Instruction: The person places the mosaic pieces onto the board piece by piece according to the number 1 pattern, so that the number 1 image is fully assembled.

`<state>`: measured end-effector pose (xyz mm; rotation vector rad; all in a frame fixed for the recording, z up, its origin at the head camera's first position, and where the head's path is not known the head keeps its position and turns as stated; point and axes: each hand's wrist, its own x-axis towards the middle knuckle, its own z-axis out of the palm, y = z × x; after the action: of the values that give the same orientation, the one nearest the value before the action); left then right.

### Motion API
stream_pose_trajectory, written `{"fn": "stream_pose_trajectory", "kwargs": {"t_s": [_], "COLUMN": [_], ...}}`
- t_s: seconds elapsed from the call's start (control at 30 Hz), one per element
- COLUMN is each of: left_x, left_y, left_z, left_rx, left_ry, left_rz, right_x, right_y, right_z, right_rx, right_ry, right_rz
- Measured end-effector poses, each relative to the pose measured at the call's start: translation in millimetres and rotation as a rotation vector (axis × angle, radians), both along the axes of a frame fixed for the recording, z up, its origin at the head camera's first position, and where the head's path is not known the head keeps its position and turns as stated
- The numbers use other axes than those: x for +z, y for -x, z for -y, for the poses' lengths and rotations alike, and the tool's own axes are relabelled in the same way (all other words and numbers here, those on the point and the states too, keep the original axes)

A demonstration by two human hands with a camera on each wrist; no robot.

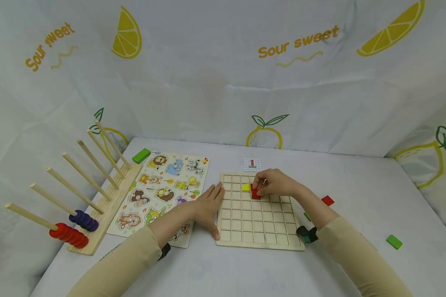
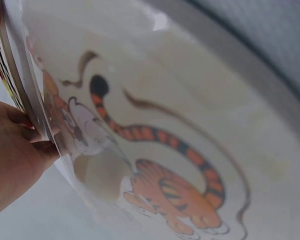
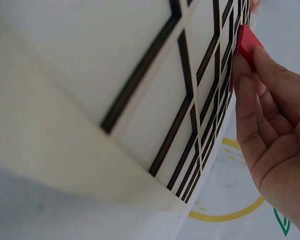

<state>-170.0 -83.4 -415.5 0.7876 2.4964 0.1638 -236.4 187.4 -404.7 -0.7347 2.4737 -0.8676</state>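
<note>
My right hand (image 1: pixel 273 182) pinches a red tile (image 1: pixel 256 194) between thumb and fingertips over the upper middle of a wooden grid board (image 1: pixel 247 226). In the right wrist view the red tile (image 3: pixel 249 42) stands tilted at the grid, with more red partly hidden behind the fingers. A yellow tile (image 1: pixel 246 187) lies on the grid just left of it. My left hand (image 1: pixel 208 209) rests along the board's left edge, fingers extended. Behind the board lies a small pattern card (image 1: pixel 252 165).
An animal puzzle board (image 1: pixel 136 206) lies to the left, with a wooden peg rack (image 1: pixel 113 202) bearing red and blue rings beyond it. A green block (image 1: pixel 141 155) is at the back left. To the right lie a red tile (image 1: pixel 328 200) and a green block (image 1: pixel 394 242).
</note>
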Motion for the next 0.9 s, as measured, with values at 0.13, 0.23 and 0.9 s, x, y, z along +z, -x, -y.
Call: {"fn": "stream_pose_trajectory", "kwargs": {"t_s": [0.13, 0.23, 0.9], "left_x": [0.3, 0.8, 0.9], "left_y": [0.2, -0.1, 0.2], "left_z": [-0.4, -0.4, -0.2], "left_rx": [0.006, 0.005, 0.002], "left_ry": [-0.005, -0.005, -0.008], "left_rz": [-0.001, -0.003, -0.002], "right_x": [0.5, 1.0, 3.2], "right_y": [-1.3, -2.5, -7.3], "right_z": [1.7, 2.7, 4.9], "right_rx": [0.003, 0.008, -0.016], "right_ry": [-0.011, -0.013, -0.008], "right_rz": [-0.016, -0.023, -0.052]}}
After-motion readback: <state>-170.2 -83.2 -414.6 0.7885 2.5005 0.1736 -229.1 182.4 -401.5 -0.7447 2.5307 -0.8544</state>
